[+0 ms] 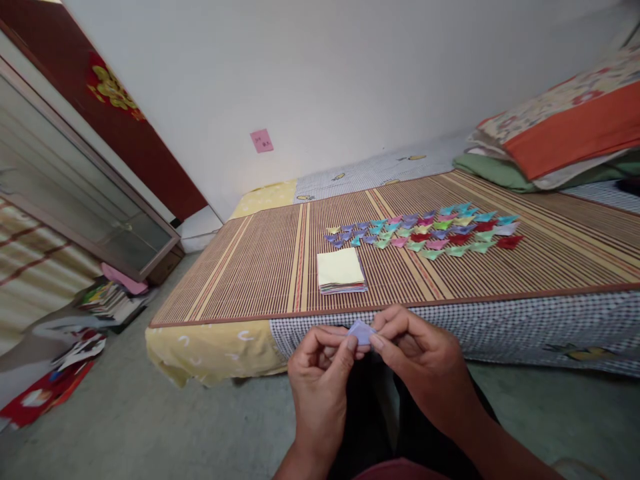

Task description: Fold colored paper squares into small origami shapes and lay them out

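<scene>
Between my two hands, in front of the bed's near edge, is a small piece of folded lavender paper (361, 331). My left hand (325, 363) pinches its left side between thumb and fingers. On its right side, the thumb and fingertips of my right hand (417, 347) are closed on the same paper. Just beyond my hands, a stack of square paper sheets (341, 268) lies on the striped mat, pale yellow on top. Farther back and to the right, several small folded paper pieces (420, 237) in many colours are laid out in rows.
A brown striped mat (260, 267) covers the bed. Folded bedding with an orange band (575, 127) is piled at the right. A pink note (261, 141) is on the wall. At the left, a stack of books (105, 300) stands beside a glass-fronted door (100, 153).
</scene>
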Action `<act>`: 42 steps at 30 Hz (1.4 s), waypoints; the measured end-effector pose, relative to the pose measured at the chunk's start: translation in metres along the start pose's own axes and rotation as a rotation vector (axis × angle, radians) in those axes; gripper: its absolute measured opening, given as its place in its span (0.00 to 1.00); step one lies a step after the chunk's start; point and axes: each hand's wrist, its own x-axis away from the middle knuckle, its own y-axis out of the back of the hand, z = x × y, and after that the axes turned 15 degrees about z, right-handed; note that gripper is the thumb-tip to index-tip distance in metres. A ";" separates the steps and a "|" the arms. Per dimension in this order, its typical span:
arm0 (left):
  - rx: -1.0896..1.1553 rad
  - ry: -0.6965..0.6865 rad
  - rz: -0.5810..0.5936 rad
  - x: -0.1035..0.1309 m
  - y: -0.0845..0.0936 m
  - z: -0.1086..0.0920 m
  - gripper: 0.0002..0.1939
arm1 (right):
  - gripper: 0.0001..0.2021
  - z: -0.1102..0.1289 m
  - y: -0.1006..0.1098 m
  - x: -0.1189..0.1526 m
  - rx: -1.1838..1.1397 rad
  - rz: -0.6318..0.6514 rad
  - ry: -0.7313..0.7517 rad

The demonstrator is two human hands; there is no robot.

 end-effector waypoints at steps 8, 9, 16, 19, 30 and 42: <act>0.021 0.002 -0.029 -0.001 -0.003 -0.001 0.11 | 0.10 0.004 -0.002 -0.001 -0.025 -0.002 -0.011; 0.022 0.009 -0.033 -0.001 -0.003 -0.001 0.11 | 0.10 0.003 -0.002 -0.001 -0.037 -0.004 -0.013; 0.003 0.009 -0.014 0.000 0.000 0.001 0.11 | 0.08 -0.001 -0.005 0.000 -0.081 -0.032 -0.037; -0.002 0.005 0.008 -0.001 0.002 0.001 0.11 | 0.06 -0.001 -0.002 0.001 -0.077 -0.030 -0.100; 0.027 0.068 -0.024 -0.008 0.004 -0.002 0.13 | 0.12 0.004 0.009 -0.001 0.129 0.210 -0.270; -0.114 0.043 0.059 -0.002 0.003 0.002 0.12 | 0.13 0.000 0.016 -0.001 0.044 0.313 -0.291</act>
